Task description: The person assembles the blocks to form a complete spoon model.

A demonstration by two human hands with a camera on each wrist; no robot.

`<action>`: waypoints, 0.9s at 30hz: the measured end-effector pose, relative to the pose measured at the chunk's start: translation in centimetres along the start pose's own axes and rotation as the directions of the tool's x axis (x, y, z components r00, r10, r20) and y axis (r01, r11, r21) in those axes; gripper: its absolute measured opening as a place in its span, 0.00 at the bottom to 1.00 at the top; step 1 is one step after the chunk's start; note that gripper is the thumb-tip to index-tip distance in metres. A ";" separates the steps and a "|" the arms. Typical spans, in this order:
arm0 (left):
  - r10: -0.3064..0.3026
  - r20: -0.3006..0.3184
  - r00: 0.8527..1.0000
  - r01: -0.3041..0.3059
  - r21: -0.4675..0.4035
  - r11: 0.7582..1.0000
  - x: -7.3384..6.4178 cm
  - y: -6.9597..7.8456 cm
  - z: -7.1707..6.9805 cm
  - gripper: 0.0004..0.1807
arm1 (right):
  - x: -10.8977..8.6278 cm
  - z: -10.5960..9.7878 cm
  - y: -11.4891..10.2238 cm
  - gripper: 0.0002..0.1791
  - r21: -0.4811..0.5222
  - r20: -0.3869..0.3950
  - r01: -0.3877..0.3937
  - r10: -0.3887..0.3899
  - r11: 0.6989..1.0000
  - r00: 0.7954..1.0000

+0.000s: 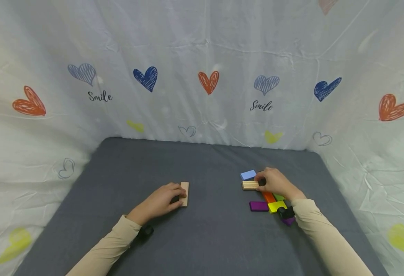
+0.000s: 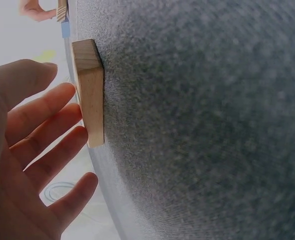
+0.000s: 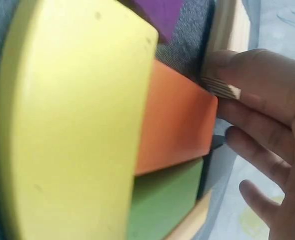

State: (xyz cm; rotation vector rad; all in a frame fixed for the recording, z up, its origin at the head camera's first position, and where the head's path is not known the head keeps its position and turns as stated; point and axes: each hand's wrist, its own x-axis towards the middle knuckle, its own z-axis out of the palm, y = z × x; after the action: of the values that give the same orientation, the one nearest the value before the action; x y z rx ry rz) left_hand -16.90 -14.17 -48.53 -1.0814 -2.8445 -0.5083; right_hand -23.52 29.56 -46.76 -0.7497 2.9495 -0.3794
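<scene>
On the grey cloth, left of the middle, lies a plain wooden block. My left hand is over its left side. In the left wrist view the fingertips touch the block while the thumb stands off it. My right hand pinches another plain wooden block by its right end, thumb on one side and fingers on the other. Just behind that block is a light blue block. Nearer me, an orange block and a green block lie partly under a yellow block.
A purple block lies left of the yellow one, and a second purple block shows by the right wrist's black camera. The grey cloth ends at a white curtain printed with hearts.
</scene>
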 end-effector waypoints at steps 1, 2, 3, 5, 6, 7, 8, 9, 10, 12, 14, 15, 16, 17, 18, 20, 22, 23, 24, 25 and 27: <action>0.000 -0.001 1.000 0.000 0.000 1.000 0.0 0.0 0.0 0.12 | -0.1 0.1 -0.1 0.12 0.022 -0.009 -0.012 0.013 1.000 1.000; 0.000 -0.002 1.000 0.000 0.000 1.000 0.0 0.0 0.0 0.12 | -0.2 0.2 -0.1 0.13 0.043 -0.017 -0.025 0.025 0.999 1.000; 0.000 -0.004 1.000 0.000 0.001 1.000 -0.1 0.1 0.1 0.12 | -0.3 0.3 -0.2 0.13 0.068 -0.025 -0.035 0.037 0.997 0.999; -0.002 -0.006 1.000 0.002 0.003 1.000 -0.1 0.1 0.1 0.12 | -0.4 0.4 -0.3 0.14 0.109 -0.047 -0.050 0.055 0.993 0.997; 0.000 -0.008 1.000 0.000 0.005 1.000 -0.1 0.1 0.1 0.12 | -0.4 0.5 -0.3 0.15 0.128 -0.060 -0.052 0.060 0.990 0.996; 0.000 -0.008 1.000 0.000 0.008 1.000 0.0 0.1 0.1 0.12 | -0.4 0.7 -0.3 0.15 0.146 -0.073 -0.053 0.065 0.988 0.995; -0.001 -0.008 1.000 0.001 0.012 1.000 0.0 0.1 0.1 0.12 | -0.3 0.8 -0.3 0.15 0.165 -0.086 -0.053 0.068 0.985 0.994; -0.001 -0.008 1.000 0.001 0.017 1.000 0.0 0.1 0.2 0.12 | -0.3 1.0 -0.3 0.15 0.183 -0.102 -0.049 0.069 0.982 0.992; 0.000 -0.008 1.000 0.000 0.020 1.000 0.0 0.1 0.1 0.12 | -0.3 1.1 -0.4 0.15 0.201 -0.119 -0.047 0.072 0.979 0.990; 0.006 -0.009 1.000 -0.006 0.027 1.000 0.0 0.2 0.1 0.12 | -0.2 1.4 -0.6 0.15 0.232 -0.154 -0.037 0.074 0.972 0.985; 0.015 -0.011 1.000 -0.014 0.038 0.999 0.0 0.2 0.1 0.11 | -0.1 1.7 -0.9 0.15 0.253 -0.189 -0.026 0.076 0.967 0.979; 0.021 -0.014 1.000 -0.021 0.042 0.999 0.1 0.2 0.1 0.10 | 0.0 1.9 -1.1 0.15 0.262 -0.202 -0.025 0.080 0.965 0.976; 0.027 -0.016 0.999 -0.026 0.045 0.999 0.1 0.2 0.1 0.10 | 0.1 2.0 -1.4 0.15 0.274 -0.215 -0.026 0.087 0.961 0.973; 0.032 -0.017 0.999 -0.032 0.052 0.998 0.1 0.2 0.1 0.10 | 0.2 2.2 -1.6 0.15 0.278 -0.225 -0.026 0.091 0.960 0.970; 0.038 -0.020 0.999 -0.037 0.058 0.998 0.1 0.2 0.1 0.09 | 0.4 2.3 -1.9 0.15 0.287 -0.233 -0.031 0.101 0.957 0.967; 0.045 -0.021 0.999 -0.043 0.072 0.996 0.1 0.3 0.1 0.08 | 0.7 2.6 -2.6 0.16 0.311 -0.243 -0.038 0.119 0.950 0.963; 0.047 -0.019 0.999 -0.046 0.083 0.996 0.1 0.3 0.1 0.08 | 1.1 2.9 -3.4 0.16 0.327 -0.247 -0.054 0.141 0.944 0.959; 0.048 -0.017 0.999 -0.046 0.086 0.995 0.1 0.4 0.1 0.08 | 1.3 3.1 -3.8 0.16 0.331 -0.249 -0.061 0.150 0.942 0.957; 0.047 -0.014 0.999 -0.045 0.084 0.995 0.1 0.5 0.1 0.08 | 1.5 3.2 -4.2 0.16 0.341 -0.251 -0.068 0.160 0.938 0.955; 0.043 -0.008 0.999 -0.042 0.083 0.996 0.1 0.5 0.0 0.08 | 1.8 3.4 -4.7 0.16 0.346 -0.253 -0.069 0.163 0.936 0.954; 0.039 -0.002 0.999 -0.038 0.075 0.996 0.1 0.7 0.0 0.09 | 2.3 3.7 -5.6 0.16 0.363 -0.255 -0.071 0.172 0.929 0.951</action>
State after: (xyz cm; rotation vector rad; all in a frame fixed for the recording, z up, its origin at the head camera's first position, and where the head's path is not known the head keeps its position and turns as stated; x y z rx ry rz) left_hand -16.52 -13.63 -48.32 -1.1188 -2.8093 -0.3975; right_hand -22.53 22.92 -48.94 -0.4962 3.0258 -1.0499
